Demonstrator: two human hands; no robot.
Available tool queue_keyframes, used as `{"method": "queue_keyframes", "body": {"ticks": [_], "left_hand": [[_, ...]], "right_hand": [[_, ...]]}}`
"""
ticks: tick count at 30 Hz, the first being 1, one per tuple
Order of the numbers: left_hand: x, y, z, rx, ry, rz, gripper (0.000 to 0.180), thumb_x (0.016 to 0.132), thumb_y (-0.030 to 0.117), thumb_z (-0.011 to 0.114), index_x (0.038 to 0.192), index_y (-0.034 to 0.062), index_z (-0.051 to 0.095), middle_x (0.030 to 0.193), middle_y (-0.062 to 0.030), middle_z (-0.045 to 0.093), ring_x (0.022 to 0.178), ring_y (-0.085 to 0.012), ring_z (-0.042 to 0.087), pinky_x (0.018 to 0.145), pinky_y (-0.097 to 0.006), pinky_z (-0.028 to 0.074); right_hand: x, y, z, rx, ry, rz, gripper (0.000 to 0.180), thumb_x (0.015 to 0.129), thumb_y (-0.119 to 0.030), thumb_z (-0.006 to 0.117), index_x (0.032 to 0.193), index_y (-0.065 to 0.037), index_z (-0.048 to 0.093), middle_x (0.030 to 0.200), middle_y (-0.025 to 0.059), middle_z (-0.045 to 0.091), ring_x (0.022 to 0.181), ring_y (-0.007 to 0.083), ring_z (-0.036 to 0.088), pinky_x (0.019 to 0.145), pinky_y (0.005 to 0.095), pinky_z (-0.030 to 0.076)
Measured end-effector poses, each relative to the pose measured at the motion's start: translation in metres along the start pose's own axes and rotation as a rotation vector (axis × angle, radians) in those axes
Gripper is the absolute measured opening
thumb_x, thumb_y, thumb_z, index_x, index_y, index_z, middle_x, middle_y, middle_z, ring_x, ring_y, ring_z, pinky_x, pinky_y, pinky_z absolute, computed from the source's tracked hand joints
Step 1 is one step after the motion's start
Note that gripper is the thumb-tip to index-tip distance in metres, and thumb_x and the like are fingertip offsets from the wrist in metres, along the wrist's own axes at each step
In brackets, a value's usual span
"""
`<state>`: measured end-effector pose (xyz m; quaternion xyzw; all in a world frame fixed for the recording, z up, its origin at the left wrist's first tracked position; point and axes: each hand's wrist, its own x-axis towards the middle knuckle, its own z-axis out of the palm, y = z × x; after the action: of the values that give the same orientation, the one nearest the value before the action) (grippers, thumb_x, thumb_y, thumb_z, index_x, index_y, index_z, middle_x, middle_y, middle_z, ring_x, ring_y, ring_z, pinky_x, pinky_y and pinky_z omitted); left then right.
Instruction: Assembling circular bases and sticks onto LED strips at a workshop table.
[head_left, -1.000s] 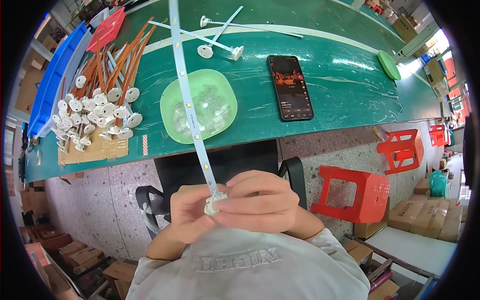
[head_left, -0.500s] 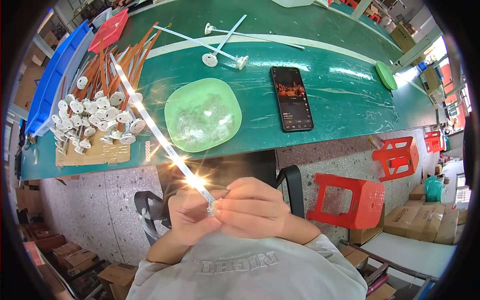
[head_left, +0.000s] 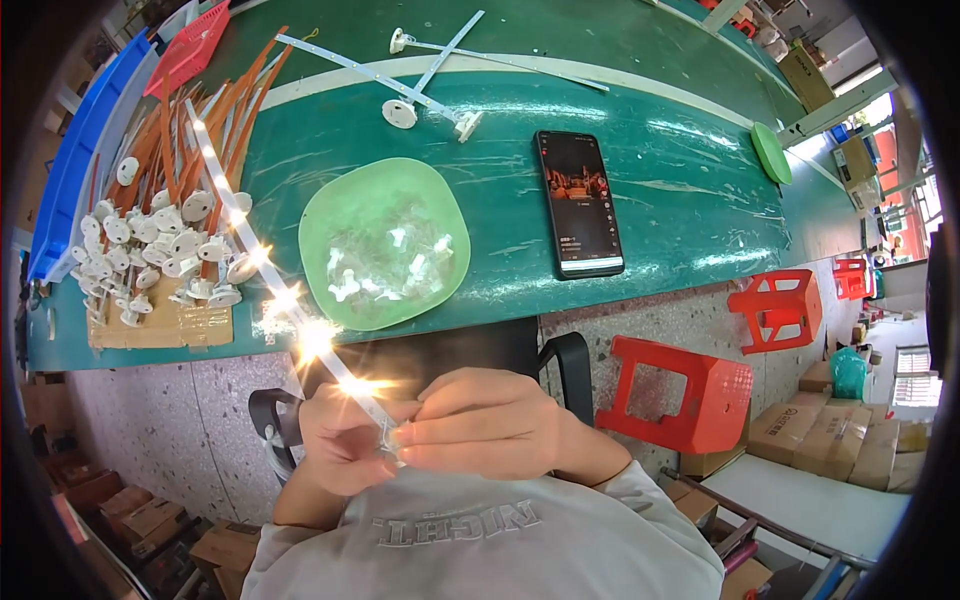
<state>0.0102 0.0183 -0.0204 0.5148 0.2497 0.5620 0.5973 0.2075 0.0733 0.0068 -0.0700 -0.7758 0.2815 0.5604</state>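
Observation:
Both hands meet at the lower end of a lit LED strip, which slants up and away to the left with several lamps glaring. My left hand closes its thumb and fingers round that end. Bent fingers of my right hand press there from the other side. A small clear or white piece shows between the fingertips; its exact shape is hidden. Beyond the hands, a light green bowl holds many small clear plastic pieces. Strips with round white ends are heaped on cardboard to the left.
A phone lies right of the bowl on the green table. Three more strips lie crossed at the back. Blue and red trays stand far left. Red stools and cartons are on the right.
The whole view has shifted slightly, so the table things and my hands appear further left. Both hands still grip the end of the lit strip, their fingers nearly unchanged.

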Motion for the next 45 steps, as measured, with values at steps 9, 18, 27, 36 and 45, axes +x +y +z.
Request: {"method": "queue_keyframes", "body": {"ticks": [9, 18, 27, 36, 45], "left_hand": [[0.017, 0.002, -0.038, 0.157, -0.025, 0.161, 0.056, 0.073, 0.023, 0.086, 0.109, -0.0153, 0.065, 0.095, -0.0221, 0.072, 0.075, -0.0265, 0.072, 0.069, -0.029, 0.057], [0.032, -0.008, -0.083, 0.402, 0.356, 0.251, 0.061, 0.085, 0.040, 0.075, 0.121, -0.0058, 0.059, 0.110, -0.0198, 0.067, 0.075, -0.0264, 0.067, 0.069, -0.038, 0.056], [0.038, -0.009, -0.080, 0.479, 0.367, 0.133, 0.064, 0.082, 0.042, 0.076, 0.118, -0.0077, 0.059, 0.111, -0.0208, 0.066, 0.077, -0.0257, 0.066, 0.074, -0.037, 0.054], [0.043, -0.007, -0.083, 0.382, 0.228, 0.169, 0.051, 0.086, 0.026, 0.073, 0.120, -0.0074, 0.057, 0.115, -0.0223, 0.064, 0.101, -0.0287, 0.065, 0.072, -0.039, 0.060], [0.041, -0.008, -0.082, 0.398, 0.216, 0.170, 0.047, 0.086, 0.021, 0.073, 0.121, -0.0069, 0.057, 0.116, -0.0221, 0.063, 0.103, -0.0294, 0.065, 0.076, -0.039, 0.059]], "right_hand": [[0.015, 0.023, 0.005, -0.119, -0.013, -0.034, 0.026, 0.069, -0.002, 0.073, 0.095, 0.001, 0.071, 0.100, 0.0106, 0.070, 0.082, 0.0236, 0.067, 0.059, 0.0330, 0.053], [0.057, 0.062, -0.012, -0.696, -0.506, 0.367, 0.031, 0.071, -0.011, 0.075, 0.098, -0.002, 0.064, 0.093, 0.0093, 0.061, 0.081, 0.0250, 0.061, 0.067, 0.0332, 0.053], [0.062, 0.073, -0.008, -0.568, -0.606, 0.388, 0.014, 0.073, -0.008, 0.065, 0.085, -0.004, 0.061, 0.083, 0.0103, 0.062, 0.080, 0.0276, 0.063, 0.065, 0.0384, 0.053], [0.057, 0.071, -0.008, -0.576, -0.402, 0.322, 0.013, 0.070, -0.009, 0.068, 0.083, -0.010, 0.070, 0.087, 0.0035, 0.062, 0.080, 0.0229, 0.061, 0.065, 0.0341, 0.053], [0.043, 0.065, -0.005, -0.535, -0.185, 0.353, 0.013, 0.071, -0.006, 0.072, 0.083, -0.010, 0.071, 0.087, 0.0033, 0.065, 0.074, 0.0223, 0.063, 0.061, 0.0323, 0.051]]}}
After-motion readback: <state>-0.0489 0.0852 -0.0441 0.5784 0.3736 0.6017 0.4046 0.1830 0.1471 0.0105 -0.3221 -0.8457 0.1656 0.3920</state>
